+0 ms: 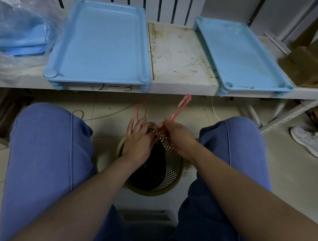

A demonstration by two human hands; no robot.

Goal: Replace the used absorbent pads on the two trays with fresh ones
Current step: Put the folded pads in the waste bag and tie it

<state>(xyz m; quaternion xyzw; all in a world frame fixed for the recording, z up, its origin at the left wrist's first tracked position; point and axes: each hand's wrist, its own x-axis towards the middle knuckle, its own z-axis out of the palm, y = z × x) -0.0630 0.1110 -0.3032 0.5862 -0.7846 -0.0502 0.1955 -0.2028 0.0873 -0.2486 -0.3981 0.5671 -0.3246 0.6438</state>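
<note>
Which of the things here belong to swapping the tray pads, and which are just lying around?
Belongs to the job: left tray; right tray; bagged blue pads; waste basket; red drawstrings, pinched by the right hand, with the left hand beside them.

Just lying about: cardboard box; white cable on the floor; sneaker.

Shelf gap [179, 53] between left tray [101, 41], right tray [242, 54]

Centre frame: left hand [137, 139] on black bag [149, 167] in mesh bin [172, 166], grip unclear; right hand [177, 137] pinches red drawstring loop [179, 107]. Top: big blue tray [101, 41] and small blue tray [242, 54] on shelf [179, 51], well apart.
</note>
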